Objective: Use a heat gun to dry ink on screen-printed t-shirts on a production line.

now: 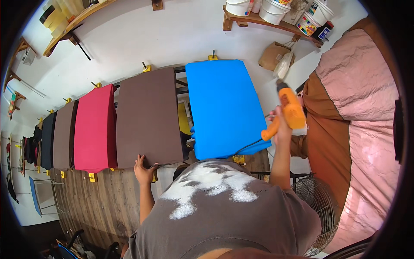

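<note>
My right hand (281, 127) is closed round the handle of an orange heat gun (294, 113), held up beside the right edge of a blue shirt (226, 108) stretched flat over a board. Its dark nozzle tilts up toward the wall, and a black cord runs from the handle's end across the blue cloth's near edge. On the near edge of a brown shirt (148, 118) on the neighbouring board rests my left hand (144, 169), fingers apart, holding nothing. Left of it lies a red shirt (94, 129) on its own board.
More boards with a brown shirt (64, 136) and a black shirt (48, 140) continue leftward along the wall. A wire fan (317, 207) stands near my right elbow. Pink and brown sheeting (366, 142) hangs at right. White tubs (274, 12) sit on a shelf above.
</note>
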Action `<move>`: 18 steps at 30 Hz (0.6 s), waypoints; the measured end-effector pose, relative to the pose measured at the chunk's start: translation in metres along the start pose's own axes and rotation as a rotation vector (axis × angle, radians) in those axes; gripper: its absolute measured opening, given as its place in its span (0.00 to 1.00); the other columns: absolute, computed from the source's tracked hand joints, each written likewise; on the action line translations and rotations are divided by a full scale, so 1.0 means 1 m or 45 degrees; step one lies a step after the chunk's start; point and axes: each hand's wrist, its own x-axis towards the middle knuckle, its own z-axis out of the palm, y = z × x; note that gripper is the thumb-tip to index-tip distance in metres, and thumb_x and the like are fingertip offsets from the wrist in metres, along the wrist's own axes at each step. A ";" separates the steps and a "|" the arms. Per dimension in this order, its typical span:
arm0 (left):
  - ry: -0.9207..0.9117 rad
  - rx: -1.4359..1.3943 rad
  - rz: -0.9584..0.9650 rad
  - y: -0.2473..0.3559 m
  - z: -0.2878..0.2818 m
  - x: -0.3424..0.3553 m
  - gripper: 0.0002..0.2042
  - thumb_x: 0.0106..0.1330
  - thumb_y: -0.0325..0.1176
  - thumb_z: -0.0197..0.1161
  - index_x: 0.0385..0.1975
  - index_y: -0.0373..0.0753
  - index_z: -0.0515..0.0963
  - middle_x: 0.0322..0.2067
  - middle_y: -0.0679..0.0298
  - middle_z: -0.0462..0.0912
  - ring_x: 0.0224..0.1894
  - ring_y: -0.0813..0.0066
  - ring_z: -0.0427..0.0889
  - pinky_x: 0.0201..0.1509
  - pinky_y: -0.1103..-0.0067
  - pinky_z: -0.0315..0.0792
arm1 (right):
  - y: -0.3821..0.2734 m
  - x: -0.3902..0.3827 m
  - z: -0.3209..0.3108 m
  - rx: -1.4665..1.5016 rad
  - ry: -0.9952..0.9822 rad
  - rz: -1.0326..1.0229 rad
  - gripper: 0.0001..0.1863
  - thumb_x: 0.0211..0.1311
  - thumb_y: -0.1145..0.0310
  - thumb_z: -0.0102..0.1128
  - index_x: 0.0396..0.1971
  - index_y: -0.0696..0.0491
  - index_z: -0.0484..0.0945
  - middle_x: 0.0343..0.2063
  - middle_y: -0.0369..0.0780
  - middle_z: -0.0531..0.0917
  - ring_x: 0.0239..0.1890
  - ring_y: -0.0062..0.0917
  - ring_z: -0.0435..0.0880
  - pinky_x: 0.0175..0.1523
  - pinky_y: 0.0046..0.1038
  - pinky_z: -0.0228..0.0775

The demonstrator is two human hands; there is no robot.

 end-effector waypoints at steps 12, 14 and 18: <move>-0.023 -0.031 0.021 -0.007 0.003 0.000 0.43 0.43 0.45 0.87 0.64 0.41 0.79 0.73 0.56 0.70 0.74 0.47 0.67 0.76 0.60 0.65 | 0.088 -0.073 0.073 -0.315 -1.476 0.075 0.48 0.56 0.77 0.79 0.75 0.46 0.62 0.59 0.35 0.78 0.55 0.21 0.80 0.54 0.28 0.80; -0.031 -0.015 0.007 -0.004 0.000 -0.001 0.43 0.43 0.45 0.88 0.63 0.41 0.79 0.73 0.56 0.70 0.74 0.47 0.67 0.76 0.60 0.65 | 0.080 -0.062 0.064 -0.303 -1.315 0.251 0.46 0.58 0.75 0.78 0.75 0.45 0.62 0.55 0.34 0.80 0.50 0.19 0.82 0.48 0.27 0.81; -0.044 -0.018 -0.022 -0.003 -0.002 0.000 0.43 0.42 0.45 0.88 0.63 0.41 0.79 0.73 0.56 0.70 0.73 0.47 0.68 0.75 0.60 0.66 | 0.092 -0.037 0.054 -0.378 -0.440 0.279 0.40 0.63 0.66 0.77 0.72 0.45 0.65 0.42 0.33 0.82 0.34 0.16 0.81 0.32 0.24 0.76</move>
